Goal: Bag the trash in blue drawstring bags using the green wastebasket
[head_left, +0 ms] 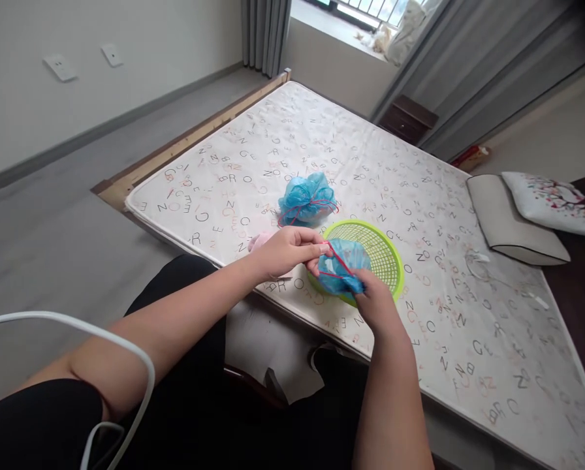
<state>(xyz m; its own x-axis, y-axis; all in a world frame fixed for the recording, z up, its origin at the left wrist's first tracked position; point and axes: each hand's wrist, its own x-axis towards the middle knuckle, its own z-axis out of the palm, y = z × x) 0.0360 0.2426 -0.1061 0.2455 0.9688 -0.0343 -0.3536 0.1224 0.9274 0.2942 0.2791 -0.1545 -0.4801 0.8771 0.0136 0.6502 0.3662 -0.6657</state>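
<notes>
Between my hands is a thin blue plastic bag with a red drawstring, held over the near side of a green mesh basket. My left hand pinches the red string at the bag's left side, thumb and fingers closed. On the right, my right hand is closed on the bag's gathered edge. Just beyond the basket lies a bundle of crumpled blue bags with red strings. A small pink thing is partly hidden behind my left hand.
The basket rests on a letter-printed mattress on a wooden bed frame. A beige pillow and a printed cushion lie at the right. A white cable crosses near my left arm.
</notes>
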